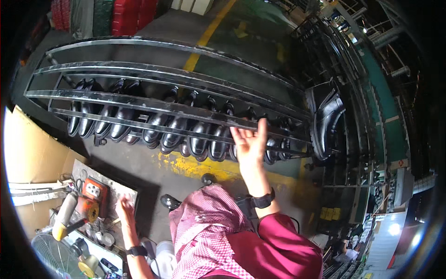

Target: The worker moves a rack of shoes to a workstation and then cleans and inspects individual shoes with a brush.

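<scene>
Black metal shoe rack (153, 108) runs left to right; open right hand (249, 142) touches its front rail, open left hand (124, 207) rests on the grey board (121, 189).

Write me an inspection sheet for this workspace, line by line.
Surface: grey concrete floor with worn yellow paint marks under the rack.
Job's things: black metal rack with a row of glossy black shoes on a lower shelf; more black shoes stacked at its right end.
Clutter: small bench at lower left with an orange power strip, a yellow-handled tool and small parts; a fan beside it.
Hands: right hand open, fingers on a rack bar; left hand open, resting on the bench edge.
Cables: thin wires on the bench by the power strip.
Surroundings: cardboard at left, a conveyor line at right.
</scene>
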Demonstrator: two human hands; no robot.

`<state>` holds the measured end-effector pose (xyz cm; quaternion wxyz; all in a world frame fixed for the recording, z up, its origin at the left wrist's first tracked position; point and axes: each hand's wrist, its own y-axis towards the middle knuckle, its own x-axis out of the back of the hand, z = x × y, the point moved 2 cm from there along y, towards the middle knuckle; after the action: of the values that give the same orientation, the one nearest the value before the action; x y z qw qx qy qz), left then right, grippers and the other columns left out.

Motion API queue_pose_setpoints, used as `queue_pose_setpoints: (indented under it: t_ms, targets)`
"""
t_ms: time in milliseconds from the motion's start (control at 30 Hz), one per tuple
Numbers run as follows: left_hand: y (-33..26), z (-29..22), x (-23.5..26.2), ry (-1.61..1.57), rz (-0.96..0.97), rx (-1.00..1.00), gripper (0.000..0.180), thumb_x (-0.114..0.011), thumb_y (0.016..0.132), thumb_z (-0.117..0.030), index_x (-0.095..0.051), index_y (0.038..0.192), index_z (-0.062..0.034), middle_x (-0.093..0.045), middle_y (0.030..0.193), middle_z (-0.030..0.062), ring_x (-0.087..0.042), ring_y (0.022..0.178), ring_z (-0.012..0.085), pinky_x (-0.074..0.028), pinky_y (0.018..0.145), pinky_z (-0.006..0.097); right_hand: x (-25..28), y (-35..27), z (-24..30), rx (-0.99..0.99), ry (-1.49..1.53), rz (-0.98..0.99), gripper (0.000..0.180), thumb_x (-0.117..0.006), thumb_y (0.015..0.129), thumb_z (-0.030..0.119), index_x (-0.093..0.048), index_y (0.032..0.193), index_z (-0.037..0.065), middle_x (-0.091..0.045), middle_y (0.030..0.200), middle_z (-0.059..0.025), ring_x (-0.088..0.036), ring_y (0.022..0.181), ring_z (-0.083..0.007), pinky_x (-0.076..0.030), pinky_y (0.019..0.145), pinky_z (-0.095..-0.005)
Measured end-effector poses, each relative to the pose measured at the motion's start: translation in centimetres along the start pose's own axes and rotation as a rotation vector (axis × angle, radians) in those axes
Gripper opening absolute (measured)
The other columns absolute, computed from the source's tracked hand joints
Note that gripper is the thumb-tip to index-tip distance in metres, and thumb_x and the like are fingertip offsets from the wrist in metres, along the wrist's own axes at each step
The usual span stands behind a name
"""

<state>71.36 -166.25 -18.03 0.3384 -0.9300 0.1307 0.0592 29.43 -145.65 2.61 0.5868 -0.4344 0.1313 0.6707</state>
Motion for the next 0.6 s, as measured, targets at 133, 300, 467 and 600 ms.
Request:
queue_pose_setpoints:
  t_ms: [133, 300, 467, 600]
  targets:
    - [2.1, -11.0, -9.8, -0.294, 0.100, -0.126, 0.037, -0.043, 0.087, -0.028, -0.043, 0.119, -0.0093, -0.048, 0.121, 0.0040, -0.046, 0.069, 0.0030, -0.033, 0.060, 0.018, 3.2, 1.6, 6.7, 0.222, 0.068, -0.298, 0.039, -0.050, 0.083, 0.043, -0.052, 0.084, 0.004, -0.056, 0.069, -0.0054, -0.058, 0.070, -0.0206, -0.047, 0.076, -0.0402]
    - [1.7, -21.0, -20.7, -0.016, 0.387, -0.270, 0.054, -0.046, 0.081, -0.052, -0.039, 0.117, -0.0122, -0.050, 0.118, -0.0005, -0.044, 0.061, 0.0072, -0.036, 0.055, 0.018, 7.3, 5.6, 10.1, 0.466, 0.019, -0.529, 0.020, -0.051, 0.085, 0.024, -0.047, 0.079, 0.005, -0.047, 0.060, -0.0034, -0.052, 0.055, -0.0164, -0.048, 0.050, -0.0296]
    - [3.1, -23.5, -27.4, -0.143, 0.579, -0.520, 0.038, -0.047, 0.086, -0.038, -0.048, 0.111, -0.0102, -0.055, 0.109, 0.0062, -0.041, 0.051, 0.0032, -0.031, 0.043, 0.011, 6.6, 5.6, 8.6, 0.529, 0.065, -0.567, 0.043, -0.053, 0.079, 0.004, -0.024, 0.110, 0.006, -0.047, 0.067, -0.0047, -0.049, 0.053, -0.0159, -0.049, 0.048, -0.0308]
    - [5.7, -23.0, -27.3, -0.193, 0.507, -0.379, 0.024, -0.048, 0.086, -0.026, -0.051, 0.103, -0.0097, -0.057, 0.091, 0.0043, -0.029, 0.043, 0.0023, -0.022, 0.038, 0.016, 7.1, 5.4, 8.8, 0.599, 0.033, -0.563, 0.035, -0.053, 0.076, 0.003, -0.031, 0.102, 0.000, -0.047, 0.063, -0.0057, -0.048, 0.050, -0.0164, -0.047, 0.048, -0.0313]
